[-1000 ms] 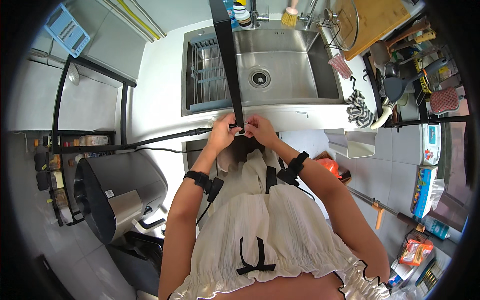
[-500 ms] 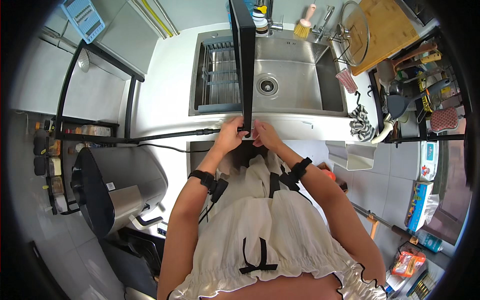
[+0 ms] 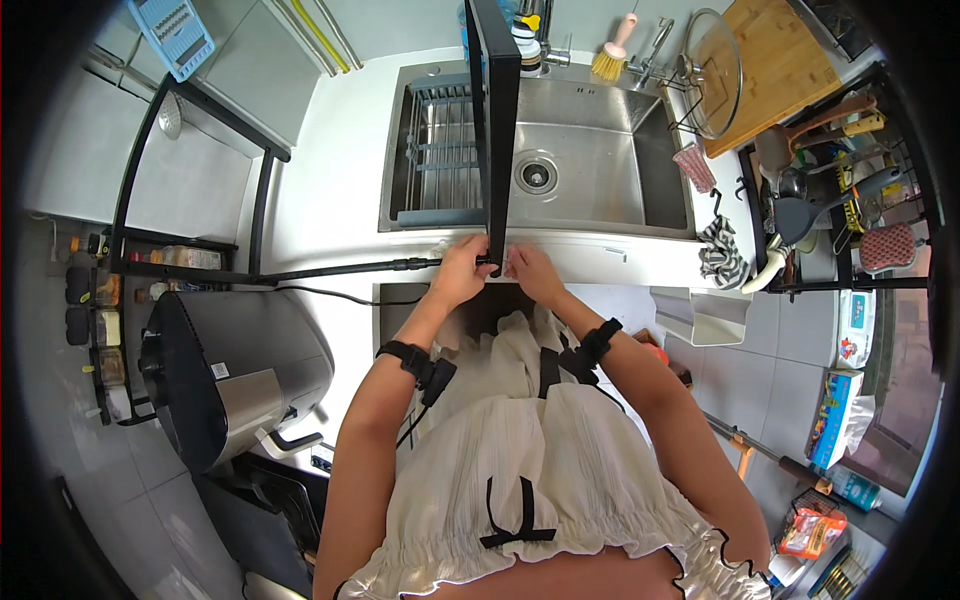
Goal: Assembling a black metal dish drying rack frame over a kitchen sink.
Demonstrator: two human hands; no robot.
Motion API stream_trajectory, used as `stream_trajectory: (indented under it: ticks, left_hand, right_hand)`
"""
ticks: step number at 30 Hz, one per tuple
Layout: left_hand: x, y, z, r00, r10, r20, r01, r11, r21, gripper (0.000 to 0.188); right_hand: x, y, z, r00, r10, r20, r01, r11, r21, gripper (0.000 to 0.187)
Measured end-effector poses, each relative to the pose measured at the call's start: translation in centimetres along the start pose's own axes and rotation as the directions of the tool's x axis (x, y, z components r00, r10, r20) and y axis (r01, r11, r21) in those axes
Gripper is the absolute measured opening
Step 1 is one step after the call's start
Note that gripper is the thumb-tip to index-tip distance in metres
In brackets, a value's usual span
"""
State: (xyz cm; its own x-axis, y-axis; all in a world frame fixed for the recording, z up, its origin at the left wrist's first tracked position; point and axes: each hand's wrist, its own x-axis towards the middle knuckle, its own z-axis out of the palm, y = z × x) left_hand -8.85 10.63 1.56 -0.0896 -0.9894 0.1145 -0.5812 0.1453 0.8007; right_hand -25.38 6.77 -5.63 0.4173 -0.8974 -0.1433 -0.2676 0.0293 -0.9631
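Both of my hands meet at the front edge of the white counter (image 3: 330, 190), in front of the steel sink (image 3: 590, 170). My left hand (image 3: 460, 272) curls its fingers round the foot of a black upright post (image 3: 495, 130) of the rack that spans the sink. My right hand (image 3: 530, 272) presses against the same foot from the right, its fingertips pinched on a small pale clear piece (image 3: 508, 263). What that piece is I cannot tell. Black bands sit on both wrists.
A wire drying rack (image 3: 440, 150) lies in the sink's left half. A brush (image 3: 610, 55), a glass lid (image 3: 712, 75) and a wooden board (image 3: 780, 60) stand behind. A dark air fryer (image 3: 235, 370) sits lower left, and utensils hang at right.
My hands stay at the foot of the black post and have closed in slightly. The view has shifted, so the sink and post sit more central.
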Motion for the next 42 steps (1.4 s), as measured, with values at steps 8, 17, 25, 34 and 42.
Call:
stream_trajectory:
  ticks: [8,17,25,34,42]
  left_hand:
    - [0.1,0.3,0.0,1.0,0.0,0.006,0.0,1.0,0.015,0.032]
    - [0.1,0.2,0.0,1.0,0.008,-0.002,-0.008,1.0,0.018,0.032]
    - [-0.1,-0.3,0.1,1.0,0.028,-0.013,-0.028,1.0,0.009,0.035]
    - [0.0,0.2,-0.2,1.0,0.016,0.005,-0.016,1.0,0.013,0.034]
    - [0.0,0.0,-0.1,1.0,0.012,0.004,-0.011,1.0,-0.008,0.035]
  right_hand:
    - [-0.4,-1.0,0.1,0.993,-0.09,-0.083,0.09,0.996,0.004,0.044]
    - [-0.1,-0.9,0.3,0.998,0.02,-0.061,-0.009,0.984,0.178,0.046]
    - [-1.1,-3.2,0.5,0.986,0.164,0.007,-0.158,0.934,0.321,0.044]
    - [-0.6,-2.8,0.3,0.971,0.222,0.09,-0.239,0.894,0.378,0.04]
    - [-0.4,-3.2,0.4,0.951,0.289,0.107,-0.307,0.917,0.253,0.04]
